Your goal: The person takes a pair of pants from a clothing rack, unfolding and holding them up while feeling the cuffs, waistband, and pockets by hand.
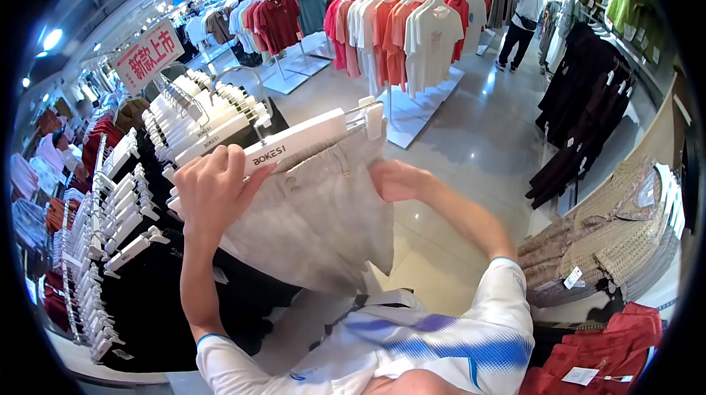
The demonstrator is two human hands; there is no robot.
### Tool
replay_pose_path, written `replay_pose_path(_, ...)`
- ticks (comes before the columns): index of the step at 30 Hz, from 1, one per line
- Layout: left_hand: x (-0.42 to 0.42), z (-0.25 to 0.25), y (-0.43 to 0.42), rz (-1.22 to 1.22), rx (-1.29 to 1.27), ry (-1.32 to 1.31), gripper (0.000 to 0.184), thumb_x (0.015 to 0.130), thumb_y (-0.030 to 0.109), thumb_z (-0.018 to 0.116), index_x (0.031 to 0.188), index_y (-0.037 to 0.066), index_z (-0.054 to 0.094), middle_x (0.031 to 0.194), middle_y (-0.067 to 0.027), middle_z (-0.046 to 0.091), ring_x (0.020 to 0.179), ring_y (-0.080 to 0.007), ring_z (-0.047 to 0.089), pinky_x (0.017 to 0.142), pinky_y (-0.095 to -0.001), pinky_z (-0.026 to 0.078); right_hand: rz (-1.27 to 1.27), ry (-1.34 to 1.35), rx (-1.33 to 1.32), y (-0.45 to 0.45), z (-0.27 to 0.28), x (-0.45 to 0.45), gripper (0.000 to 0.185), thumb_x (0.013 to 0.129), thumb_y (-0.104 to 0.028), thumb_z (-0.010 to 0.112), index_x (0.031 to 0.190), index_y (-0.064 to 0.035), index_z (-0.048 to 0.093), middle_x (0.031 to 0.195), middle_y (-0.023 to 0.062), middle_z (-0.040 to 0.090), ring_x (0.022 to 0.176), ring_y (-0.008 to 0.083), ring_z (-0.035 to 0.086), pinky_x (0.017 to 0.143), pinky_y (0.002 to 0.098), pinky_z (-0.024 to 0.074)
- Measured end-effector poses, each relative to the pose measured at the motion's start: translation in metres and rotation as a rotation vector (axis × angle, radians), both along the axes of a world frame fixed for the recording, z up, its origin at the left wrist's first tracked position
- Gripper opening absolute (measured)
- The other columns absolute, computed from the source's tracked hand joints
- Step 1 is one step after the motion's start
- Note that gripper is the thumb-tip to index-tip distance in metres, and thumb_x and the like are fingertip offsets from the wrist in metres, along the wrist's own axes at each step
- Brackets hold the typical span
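A pair of light beige-grey shorts (309,204) hangs from a white clip hanger (294,146) marked BOKESI, tilted up to the right in front of me. My left hand (213,189) is closed around the hanger's left part, its thumb along the front. At the opposite side, my right hand (399,180) holds the side edge of the shorts just below the right clip; its fingertips are hidden behind the cloth. The metal hook of the hanger stands up near its middle. Two buttons show near the waistband.
To the left, racks carry black garments (184,292) on white hangers (95,277), below a red-lettered sign (147,57). Ahead stands a rack of T-shirts (434,34). Dark trousers (585,108), a beige knit top (610,226) and red clothing (603,351) are at right. A person (523,20) stands farther off.
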State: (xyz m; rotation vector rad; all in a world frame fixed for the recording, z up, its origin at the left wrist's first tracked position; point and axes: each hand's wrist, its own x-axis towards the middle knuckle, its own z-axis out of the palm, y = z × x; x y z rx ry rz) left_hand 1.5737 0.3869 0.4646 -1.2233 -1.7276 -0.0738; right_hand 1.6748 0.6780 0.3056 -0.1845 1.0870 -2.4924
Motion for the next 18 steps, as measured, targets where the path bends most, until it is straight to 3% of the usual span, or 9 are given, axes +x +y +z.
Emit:
replay_pose_path(1,0.001,-0.002,0.001,0.0,-0.015,0.001,0.046,0.076,0.05,0.068,0.076,0.006,0.055,0.056,-0.0003,0.049,0.045,-0.0161,0.053,0.041,-0.029,0.037,-0.001,-0.005,-0.004,-0.002,-0.006,-0.006,0.052,0.086,-0.014,0.051,0.133,0.0054,0.04,0.136,0.0154,0.045,0.125,0.0253,0.044,0.102,0.0387,0.0382)
replay_pose_path(3,0.003,-0.006,0.006,-0.013,-0.029,-0.003,0.046,0.076,0.05,0.068,0.076,0.006,0.055,0.055,0.0,0.049,0.045,-0.0158,0.053,0.041,-0.0286,0.037,0.147,0.073,0.799,-0.007,-0.009,-0.019,0.054,0.085,-0.016,0.052,0.135,0.001,0.04,0.135,0.0146,0.047,0.124,0.025,0.045,0.101,0.0387,0.0391)
replay_pose_path(5,0.006,-0.01,0.01,-0.027,-0.044,-0.005,0.046,0.076,0.05,0.067,0.076,0.006,0.055,0.055,0.0003,0.048,0.044,-0.0154,0.052,0.041,-0.0282,0.037,0.218,0.114,1.107,-0.009,-0.005,-0.021,0.053,0.086,-0.016,0.052,0.135,0.0007,0.041,0.134,0.0143,0.047,0.123,0.0246,0.045,0.1,0.0383,0.0394)
replay_pose_path(18,0.0,-0.017,0.006,-0.06,-0.005,-0.046,0.046,0.075,0.049,0.07,0.074,0.005,0.056,0.053,0.0002,0.047,0.042,-0.016,0.051,0.041,-0.0281,0.036,0.068,0.12,0.946,-0.028,0.004,-0.001,0.049,0.087,-0.017,0.052,0.133,-0.0009,0.044,0.131,0.0122,0.05,0.118,0.0217,0.048,0.097,0.0357,0.0412)
